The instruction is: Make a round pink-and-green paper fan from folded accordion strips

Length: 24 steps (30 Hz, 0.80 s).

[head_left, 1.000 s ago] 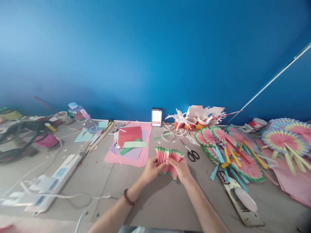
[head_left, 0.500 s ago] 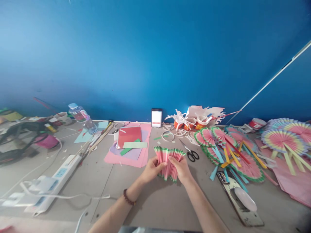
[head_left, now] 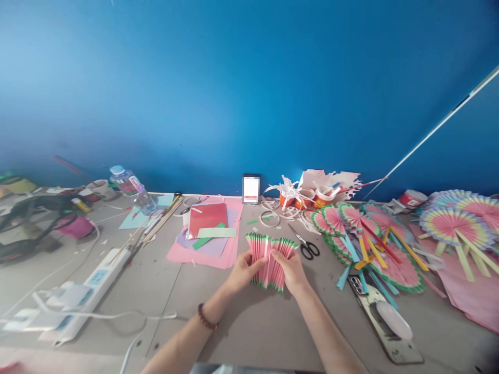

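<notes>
A pleated pink paper with green edges (head_left: 268,272) is held between both hands above the grey table, its folds running up and down. My left hand (head_left: 245,270) grips its left side, thumb lying across the front. On the opposite side my right hand (head_left: 290,267) pinches the pleats, thumb near the middle. The fingers behind the paper are partly hidden. Black-handled scissors (head_left: 310,250) lie just beyond my right hand. Left of my hands rests a stack of coloured sheets: a red sheet (head_left: 208,215), a pale green strip (head_left: 217,232) and a pink sheet (head_left: 183,255).
Finished paper fans (head_left: 397,267) are heaped at the right, beside a phone (head_left: 384,327) with a white mouse-like object (head_left: 393,319) on it. A power strip (head_left: 93,291) with cables lies left. A bottle (head_left: 134,189) and paper cups (head_left: 323,197) stand along the blue wall.
The pleated paper is spread slightly wider at its upper left, and its left edge has shifted a little outward. Both hands keep nearly the same place and grip.
</notes>
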Tool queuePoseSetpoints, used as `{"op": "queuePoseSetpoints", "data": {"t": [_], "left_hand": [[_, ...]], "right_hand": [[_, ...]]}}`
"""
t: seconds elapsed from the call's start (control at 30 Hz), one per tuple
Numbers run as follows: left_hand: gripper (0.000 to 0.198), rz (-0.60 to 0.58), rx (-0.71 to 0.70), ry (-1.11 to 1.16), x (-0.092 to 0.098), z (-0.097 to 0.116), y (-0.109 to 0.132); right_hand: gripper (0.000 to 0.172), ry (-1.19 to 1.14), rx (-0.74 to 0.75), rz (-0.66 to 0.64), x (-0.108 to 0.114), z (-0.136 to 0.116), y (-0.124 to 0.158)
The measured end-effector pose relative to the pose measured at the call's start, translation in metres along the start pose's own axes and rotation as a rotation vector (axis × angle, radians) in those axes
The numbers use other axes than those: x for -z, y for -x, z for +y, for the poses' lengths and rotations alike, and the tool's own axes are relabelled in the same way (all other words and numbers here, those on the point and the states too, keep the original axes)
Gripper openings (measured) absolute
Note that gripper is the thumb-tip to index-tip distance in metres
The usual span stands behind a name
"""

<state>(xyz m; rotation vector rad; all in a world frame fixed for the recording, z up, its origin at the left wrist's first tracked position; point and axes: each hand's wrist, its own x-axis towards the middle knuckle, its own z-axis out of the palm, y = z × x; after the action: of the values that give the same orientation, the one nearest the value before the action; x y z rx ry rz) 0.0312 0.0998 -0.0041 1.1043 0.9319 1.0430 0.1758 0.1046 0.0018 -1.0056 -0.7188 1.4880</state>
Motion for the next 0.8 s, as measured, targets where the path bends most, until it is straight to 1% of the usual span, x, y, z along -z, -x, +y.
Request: {"op": "queuePoseSetpoints", "data": {"t": [0.13, 0.27, 0.47, 0.63, 0.8], "left_hand": [[0.042, -0.029, 0.001, 0.003, 0.0001, -0.0003, 0.0011], [0.043, -0.021, 0.006, 0.021, -0.0011, 0.0011, 0.002], [0.043, -0.04, 0.025, 0.016, -0.0014, 0.0014, 0.0022], [0.046, -0.076, 0.027, 0.027, -0.0005, 0.0007, 0.0023], [0.046, -0.075, 0.051, 0.043, -0.0012, 0.0022, 0.0032]], "right_hand": [[0.032, 0.01, -0.021, 0.016, -0.0013, -0.0007, 0.0008], [0.033, 0.015, -0.043, 0.015, -0.002, -0.0009, 0.0008], [0.032, 0.028, -0.036, 0.013, -0.0009, 0.0009, -0.0008], [0.032, -0.002, -0.041, -0.004, 0.0008, 0.0026, -0.0012], [0.03, -0.032, -0.051, 0.002, 0.0007, 0.0017, -0.0008]]}}
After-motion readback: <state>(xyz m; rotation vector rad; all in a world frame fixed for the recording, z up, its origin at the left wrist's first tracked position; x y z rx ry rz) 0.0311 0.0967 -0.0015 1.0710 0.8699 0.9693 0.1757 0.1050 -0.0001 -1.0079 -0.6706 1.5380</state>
